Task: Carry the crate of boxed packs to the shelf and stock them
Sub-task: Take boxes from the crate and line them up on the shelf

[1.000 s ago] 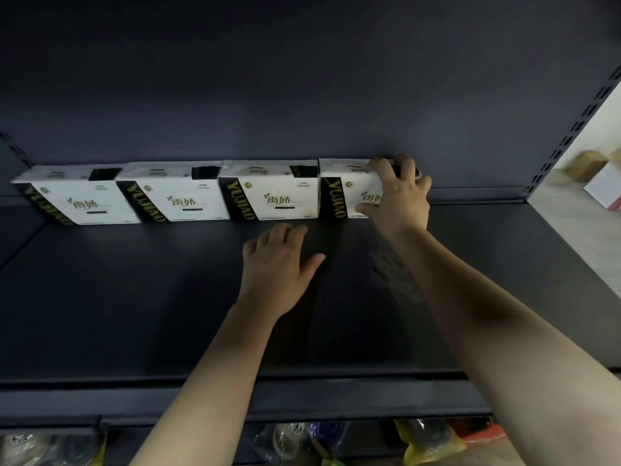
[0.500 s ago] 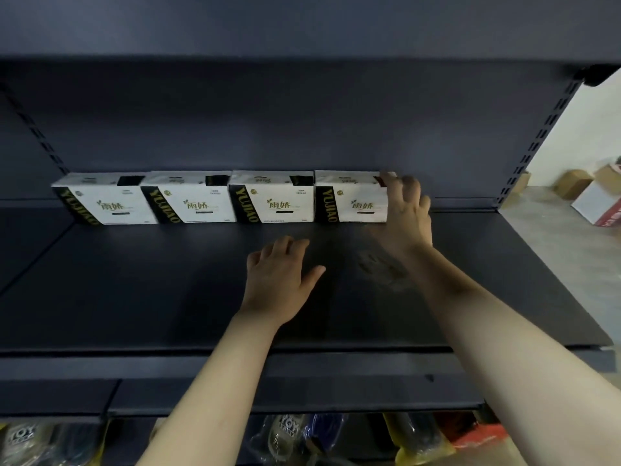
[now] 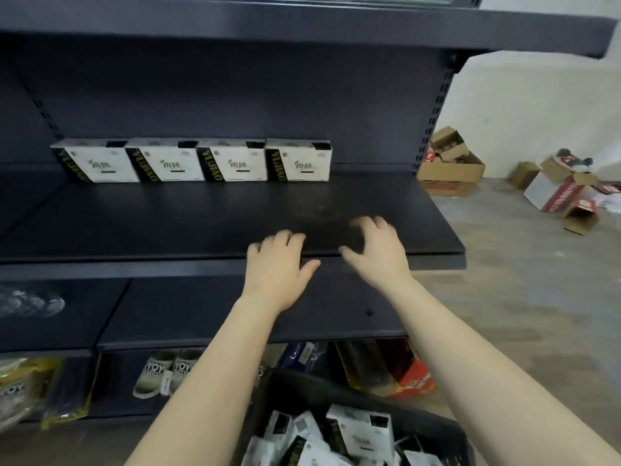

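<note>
Empty hands at the shelf's near edge, ready for another pack.
Four white boxed packs stand face-out in a tight row far left on the dark metal shelf, leaving room to the right. The left hand and right hand, loose-fingered, hold nothing above the near black crate.

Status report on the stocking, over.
Left hand, right hand open, empty. Four packs lined up at shelf back. Crate below holds more. Nothing blocking.
</note>
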A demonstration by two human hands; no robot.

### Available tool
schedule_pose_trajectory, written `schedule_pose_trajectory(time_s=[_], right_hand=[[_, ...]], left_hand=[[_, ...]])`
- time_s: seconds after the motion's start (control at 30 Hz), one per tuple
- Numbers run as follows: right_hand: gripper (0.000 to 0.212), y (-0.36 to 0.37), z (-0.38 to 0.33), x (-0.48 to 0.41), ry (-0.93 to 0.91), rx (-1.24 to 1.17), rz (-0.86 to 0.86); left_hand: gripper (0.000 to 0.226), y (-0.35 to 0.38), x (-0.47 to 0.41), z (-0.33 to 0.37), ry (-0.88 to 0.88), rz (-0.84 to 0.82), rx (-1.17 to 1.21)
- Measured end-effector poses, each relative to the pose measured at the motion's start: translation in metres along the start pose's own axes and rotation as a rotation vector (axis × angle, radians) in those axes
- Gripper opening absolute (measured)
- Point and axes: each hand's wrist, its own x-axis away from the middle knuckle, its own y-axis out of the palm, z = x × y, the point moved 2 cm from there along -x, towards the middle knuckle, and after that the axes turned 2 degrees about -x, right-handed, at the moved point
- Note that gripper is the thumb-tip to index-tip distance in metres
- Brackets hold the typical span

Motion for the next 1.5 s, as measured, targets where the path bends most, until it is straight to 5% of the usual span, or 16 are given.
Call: schedule_pose_trajectory(time_s=[0.53,1.13,1.5], right_hand=[[0.053,-0.003,0.087,0.205,0.133,-0.006,-0.296],[0.058,0.094,0.093,0.286,0.359,-0.053,-0.606],[0.082,0.177,0.122,0.324,0.382,0.026,-0.818]], left_hand=[[0.055,0.047,0.176,0.078,-0.062,-0.163,0.084],[0.057,0.105,0.240,0.034,-0.130,-0.363,0.084],[0.058,0.194,0.265,0.011,-0.111,-0.519,0.098]])
